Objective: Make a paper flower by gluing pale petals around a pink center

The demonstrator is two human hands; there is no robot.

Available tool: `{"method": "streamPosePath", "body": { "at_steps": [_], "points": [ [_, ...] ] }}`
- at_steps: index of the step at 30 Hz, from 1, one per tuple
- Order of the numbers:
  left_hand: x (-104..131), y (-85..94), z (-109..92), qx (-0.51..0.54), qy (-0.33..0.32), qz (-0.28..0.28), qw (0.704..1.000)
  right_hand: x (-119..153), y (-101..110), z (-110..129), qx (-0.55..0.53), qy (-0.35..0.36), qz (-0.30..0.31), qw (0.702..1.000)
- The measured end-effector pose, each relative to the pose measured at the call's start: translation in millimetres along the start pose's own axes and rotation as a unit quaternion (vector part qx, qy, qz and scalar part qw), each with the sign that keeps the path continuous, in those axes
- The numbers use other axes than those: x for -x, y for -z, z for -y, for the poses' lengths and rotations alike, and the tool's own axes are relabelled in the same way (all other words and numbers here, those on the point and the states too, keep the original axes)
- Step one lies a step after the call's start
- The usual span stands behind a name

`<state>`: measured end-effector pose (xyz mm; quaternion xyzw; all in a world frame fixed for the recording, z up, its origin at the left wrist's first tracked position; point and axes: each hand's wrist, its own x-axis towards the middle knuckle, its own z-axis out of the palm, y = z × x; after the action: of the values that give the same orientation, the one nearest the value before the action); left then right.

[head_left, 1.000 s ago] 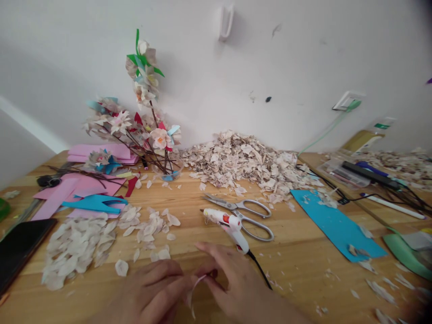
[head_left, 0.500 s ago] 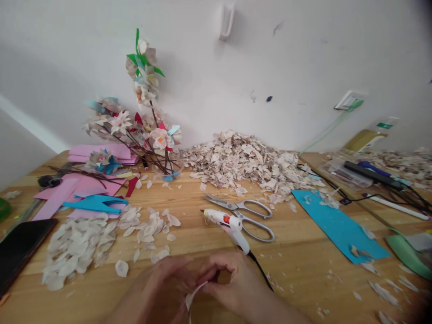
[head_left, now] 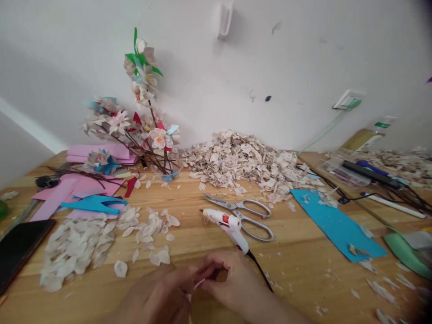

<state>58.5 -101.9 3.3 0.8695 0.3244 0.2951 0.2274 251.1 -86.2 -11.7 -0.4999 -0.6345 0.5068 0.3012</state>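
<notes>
Both of my hands meet low in the middle of the head view, over the wooden table. Between the thumb and fingers of my right hand [head_left: 224, 279] is pinched a thin whitish petal [head_left: 199, 283], seen edge-on. My left hand [head_left: 168, 288] has its fingers closed against the same petal; its fingertips are partly hidden. Just beyond my right hand lies a white glue gun [head_left: 224, 221] with its black cord running back beside the wrist. Silver scissors [head_left: 241, 211] rest partly behind it. Loose pale petals [head_left: 72, 252] are spread left of my left hand.
A large heap of dried petals [head_left: 243, 157] lies against the wall. Handmade flowers [head_left: 158, 137] on twigs stand in a clear bowl. Blue sheet [head_left: 337, 225] lies right, pink sheets [head_left: 101, 153] and a phone [head_left: 23, 247] left. A green cable [head_left: 324, 132] runs to the socket.
My left hand has turned and closed in nearer to my right, so less of the petal shows. My right hand stays nearly still. The whole view has shifted slightly.
</notes>
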Motion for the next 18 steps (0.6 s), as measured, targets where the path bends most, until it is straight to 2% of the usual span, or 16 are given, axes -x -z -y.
{"method": "streamPosePath", "body": {
  "at_steps": [5, 10, 12, 14, 18],
  "points": [
    [-1, 3.4, -4, -0.050, -0.017, -0.010, 0.999, -1, -3, 1, -0.010, -0.018, 0.001, 1.000],
    [0, -2.6, -1, 0.009, -0.003, -0.033, 0.999, -2, -3, 1, -0.016, -0.019, 0.015, 1.000],
    [3, -6.8, 2, 0.059, 0.031, -0.056, 0.996, 0, 0, 1, 0.023, 0.023, 0.022, 0.999],
    [7, -10.6, 3, 0.129, 0.077, -0.074, 0.986, 3, 4, 0, 0.103, 0.096, 0.021, 0.990],
    [10, -15.5, 7, 0.289, 0.178, -0.094, 0.936, 8, 10, -3, 0.283, 0.253, -0.011, 0.925]
  ]
}}
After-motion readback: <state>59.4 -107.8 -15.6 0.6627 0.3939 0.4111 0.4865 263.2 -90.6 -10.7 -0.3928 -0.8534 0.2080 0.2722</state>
